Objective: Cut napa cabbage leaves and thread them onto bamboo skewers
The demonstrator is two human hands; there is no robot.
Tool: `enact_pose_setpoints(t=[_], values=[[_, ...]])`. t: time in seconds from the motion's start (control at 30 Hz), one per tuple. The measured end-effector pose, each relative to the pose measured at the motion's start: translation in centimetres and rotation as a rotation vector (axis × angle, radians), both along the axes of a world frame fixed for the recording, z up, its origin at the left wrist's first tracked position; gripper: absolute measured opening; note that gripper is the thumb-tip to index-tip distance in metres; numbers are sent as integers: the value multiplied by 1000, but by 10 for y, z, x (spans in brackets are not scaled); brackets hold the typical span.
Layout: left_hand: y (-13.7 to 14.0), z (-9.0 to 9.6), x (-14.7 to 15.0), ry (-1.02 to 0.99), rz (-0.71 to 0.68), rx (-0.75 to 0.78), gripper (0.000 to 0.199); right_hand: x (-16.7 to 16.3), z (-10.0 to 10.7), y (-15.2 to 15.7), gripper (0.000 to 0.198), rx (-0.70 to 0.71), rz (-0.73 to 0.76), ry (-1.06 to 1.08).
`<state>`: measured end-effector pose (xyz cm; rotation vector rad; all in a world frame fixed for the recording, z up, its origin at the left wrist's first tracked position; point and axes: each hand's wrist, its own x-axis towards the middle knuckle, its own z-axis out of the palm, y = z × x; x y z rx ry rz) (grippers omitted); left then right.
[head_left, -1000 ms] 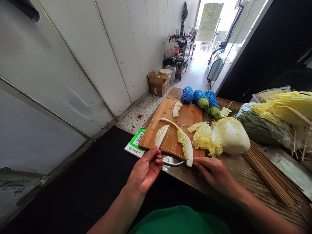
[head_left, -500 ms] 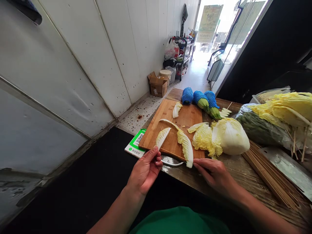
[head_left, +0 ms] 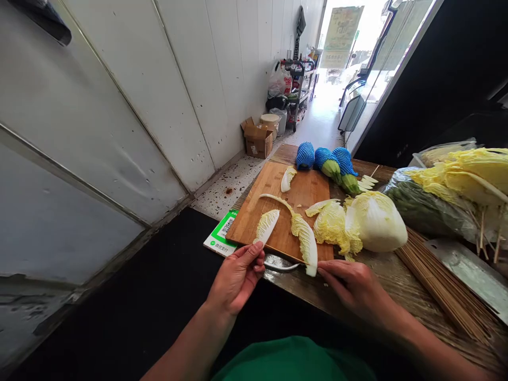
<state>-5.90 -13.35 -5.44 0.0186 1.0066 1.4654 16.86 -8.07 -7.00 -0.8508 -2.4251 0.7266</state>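
My left hand [head_left: 242, 272] is closed, pinching the lower end of a napa cabbage leaf strip [head_left: 268, 225] between thumb and fingers over the board's near edge. My right hand [head_left: 351, 280] is closed too, its fingertips pinched at the white base of a longer cabbage leaf [head_left: 306, 241]. A thin skewer tip [head_left: 302, 264] seems to poke out left of that base; the rest is hidden by leaf and fingers. This leaf's narrow yellow end curls across the wooden cutting board [head_left: 257, 188]. A small leaf piece [head_left: 287, 180] lies farther back on the board.
Right of the board sit loose yellow leaves [head_left: 330, 225] and a cabbage head [head_left: 379, 222]. Bundled bamboo skewers [head_left: 436, 286] lie beside a metal blade [head_left: 468, 270]. Skewered cabbage [head_left: 472, 174] is piled at right. Squashes in blue foam nets [head_left: 325, 157] stand behind; a QR sign [head_left: 222, 233] lies left.
The strip in my left hand has turned slightly, showing more of its white side. My right hand and its leaf have shifted a little right and toward me.
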Motion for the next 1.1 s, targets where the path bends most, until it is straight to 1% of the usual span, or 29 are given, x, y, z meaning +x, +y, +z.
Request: enact_pose_setpoints(t=[0.37,0.63,0.83,0.97,1.1], values=[[2,0,2,0,-46,5,3,0,0,1,26,15,4,34],[4,0,2,20,-72,35,8,0,0,0,26,2,14,42],[4,-3,12,12,-160,24,11,-3,1,-2,24,-4,-17,59],[5,-2,19,41,-148,4,14,-3,2,-2,23,43,-51,57],[6,0,23,115,-164,14,19,-4,3,-3,22,35,-47,41]])
